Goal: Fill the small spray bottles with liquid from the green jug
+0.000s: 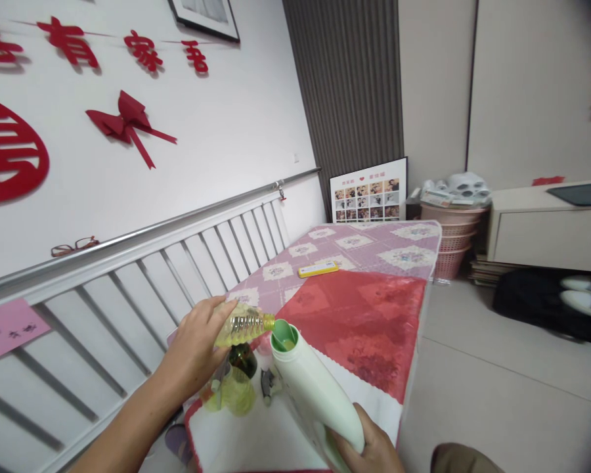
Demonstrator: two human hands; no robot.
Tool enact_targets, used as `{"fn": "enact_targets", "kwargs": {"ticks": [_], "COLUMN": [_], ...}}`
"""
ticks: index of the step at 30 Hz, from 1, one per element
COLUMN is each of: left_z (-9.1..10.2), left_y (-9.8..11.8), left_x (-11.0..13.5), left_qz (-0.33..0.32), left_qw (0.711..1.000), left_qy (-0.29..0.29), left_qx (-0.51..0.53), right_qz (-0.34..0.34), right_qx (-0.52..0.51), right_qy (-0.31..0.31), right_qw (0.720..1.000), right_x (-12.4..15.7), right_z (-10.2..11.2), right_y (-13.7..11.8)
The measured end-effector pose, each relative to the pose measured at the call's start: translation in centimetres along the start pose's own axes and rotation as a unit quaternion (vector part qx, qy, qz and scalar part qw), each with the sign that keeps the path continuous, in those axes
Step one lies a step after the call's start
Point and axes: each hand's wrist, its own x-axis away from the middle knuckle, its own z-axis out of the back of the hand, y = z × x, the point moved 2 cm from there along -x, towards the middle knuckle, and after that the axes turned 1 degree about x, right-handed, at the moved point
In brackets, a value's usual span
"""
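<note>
Holding, left hand, lower centre of the frame: one clear, ribbed plastic bottle with a yellow neck; fingers and thumb wrapped round its body; bottle lying nearly level, its mouth pointing right; holding, right hand, bottom edge right of centre: one long, pale green, cylindrical vessel; hand curled round its lower end, some fingers hidden behind it; vessel leaning, open end up and to the left, green interior showing; bottle mouth at the vessel's rim, contact uncertain; whether liquid runs cannot be told.

Below the bottle: one translucent, yellow-green, rounded container; one dark green, glossy, rounded object, partly covered; both over a smooth white cloth; right of centre, one sheer red cloth; beyond it, one flat, yellow-edged, rectangular case on a lilac, floral-patterned cover.

Handling notes, by judgement: bottle mouth best kept well inside the opening, clear of the edge; tilt best increased slowly, for a thin stream; vessel better held more upright, since its lean limits what it can take; right hand best kept firm, level in the opening watched throughout.
</note>
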Motion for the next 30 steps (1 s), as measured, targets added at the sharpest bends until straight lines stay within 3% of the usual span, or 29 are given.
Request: {"fn": "enact_targets", "kwargs": {"ticks": [15, 30], "left_z": [0.2, 0.3], "left_y": [0.2, 0.2], "left_x": [-0.1, -0.2], "left_qz": [-0.006, -0.001], "left_qw": [1.0, 1.0], "left_qy": [-0.012, -0.024], "left_qx": [-0.014, -0.019], "right_qz": [0.01, 0.018], "right_qx": [0.02, 0.026], "right_qy": [-0.032, -0.008], "right_qw": [0.999, 0.999], "right_x": [0.0, -0.1], "right_z": [-0.4, -0.3], "right_y": [1.1, 0.6]}}
